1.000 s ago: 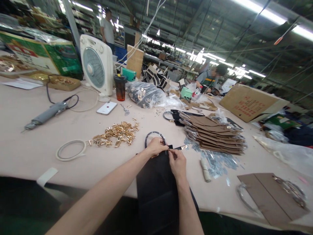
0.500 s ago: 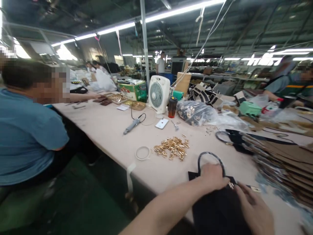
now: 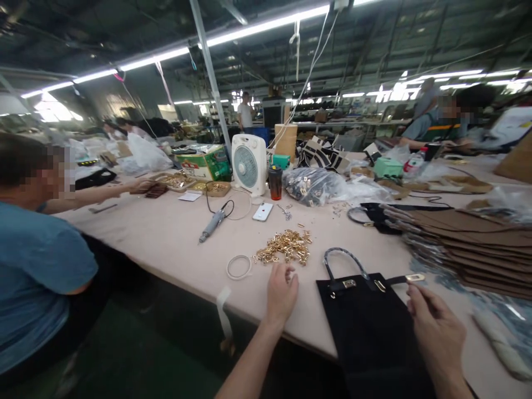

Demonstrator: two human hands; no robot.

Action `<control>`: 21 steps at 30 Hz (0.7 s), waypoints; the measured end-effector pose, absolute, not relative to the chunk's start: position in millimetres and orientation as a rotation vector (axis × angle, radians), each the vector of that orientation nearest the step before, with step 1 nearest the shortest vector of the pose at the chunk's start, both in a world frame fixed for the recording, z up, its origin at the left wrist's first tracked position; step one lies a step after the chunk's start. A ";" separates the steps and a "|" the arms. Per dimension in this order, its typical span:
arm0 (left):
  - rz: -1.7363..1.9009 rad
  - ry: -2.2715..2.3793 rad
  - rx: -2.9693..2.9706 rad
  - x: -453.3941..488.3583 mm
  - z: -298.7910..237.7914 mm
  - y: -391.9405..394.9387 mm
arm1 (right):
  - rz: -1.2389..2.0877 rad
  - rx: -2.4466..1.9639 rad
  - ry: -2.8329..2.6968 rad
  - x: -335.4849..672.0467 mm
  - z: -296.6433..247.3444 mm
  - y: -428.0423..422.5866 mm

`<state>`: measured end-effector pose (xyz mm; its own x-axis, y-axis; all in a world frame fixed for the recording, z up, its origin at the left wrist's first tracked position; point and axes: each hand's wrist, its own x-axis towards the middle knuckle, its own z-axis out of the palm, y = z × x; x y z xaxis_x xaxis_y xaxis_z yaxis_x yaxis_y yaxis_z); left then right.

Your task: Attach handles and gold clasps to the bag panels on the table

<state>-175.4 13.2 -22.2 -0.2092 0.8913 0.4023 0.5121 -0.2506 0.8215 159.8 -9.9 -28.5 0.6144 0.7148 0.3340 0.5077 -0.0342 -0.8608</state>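
A black handbag panel (image 3: 374, 327) with a plastic-wrapped handle (image 3: 344, 254) lies at the table's front edge, gold fittings along its top. From its right side a short black strap (image 3: 397, 281) sticks out, tipped with a gold plate (image 3: 414, 277). My right hand (image 3: 436, 327) pinches the strap at that plate, thumb and fingers together. To the left, my left hand (image 3: 282, 293) is over the table with loosely bent fingers, the thumb apart. Its fingertips are at the near edge of a heap of small gold metal fittings (image 3: 288, 246), and nothing shows in it.
A tape roll (image 3: 239, 267), a grey electric screwdriver (image 3: 213, 224) and a phone (image 3: 262, 211) lie left of centre. Behind stand a fan (image 3: 249, 166) and a dark tumbler (image 3: 275, 183). Stacked brown panels (image 3: 457, 238) lie at right. A co-worker (image 3: 45, 255) sits at left.
My left hand has left the bag's top and moved left to the gold heap. My right hand has moved to the strap's gold plate. The view has turned right.
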 end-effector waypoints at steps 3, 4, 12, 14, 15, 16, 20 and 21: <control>1.470 1.735 1.686 -210.8 -28.9 15.7 | 0.320 -1.643 -1.017 138.1 -21.0 -20.7; 1.463 1.758 1.698 -217.3 -28.8 18.3 | 0.362 -1.618 -1.054 128.9 -17.4 -24.4; 1.389 1.855 1.775 -216.0 -12.8 46.2 | 0.631 -1.411 -1.592 66.8 -7.6 -43.8; 1.414 1.971 1.769 -220.7 -12.4 47.0 | 0.635 -1.390 -1.681 63.4 -18.6 -44.1; 1.408 2.031 1.794 -224.2 -12.6 46.9 | 0.626 -1.382 -1.716 62.8 -25.0 -43.7; 1.379 2.074 1.848 -227.7 -13.0 47.1 | 0.615 -1.376 -1.744 62.4 -30.9 -43.2; 1.056 1.981 2.207 -233.1 -14.1 56.9 | 0.587 -1.387 -1.824 59.1 -42.0 -42.9; 0.973 1.953 2.260 -231.1 -14.4 61.6 | 0.582 -1.390 -1.839 57.9 -41.5 -43.4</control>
